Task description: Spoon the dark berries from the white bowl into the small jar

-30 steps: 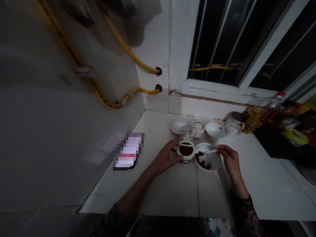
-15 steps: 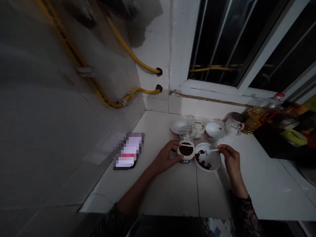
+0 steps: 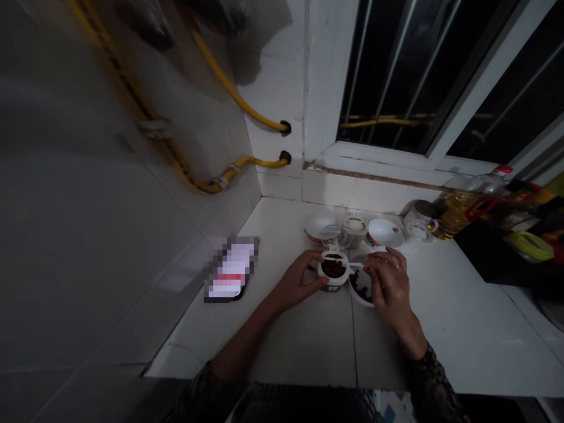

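Note:
My left hand (image 3: 304,276) is wrapped round a small jar (image 3: 333,279) with a pale rim, filled with dark red-brown bits. A white strip crosses the jar's mouth. Its clear lid (image 3: 332,235) stands flipped back behind it. Between the fingertips of my right hand (image 3: 390,282) is a small white spoon (image 3: 356,265), its tip at the jar's right rim. Under that hand sits a white bowl (image 3: 362,301) holding some of the same dark bits; the hand covers its right part.
Behind stand two white bowls (image 3: 321,223) (image 3: 388,232) and a clear jar of white contents (image 3: 353,230). Farther right are another jar (image 3: 418,232), an oil bottle (image 3: 456,214) and a black rack (image 3: 480,249). A phone (image 3: 232,270) leans at the left wall.
My right hand has moved left with the spoon, from over the bowl to the jar's rim. My left hand stays on the jar.

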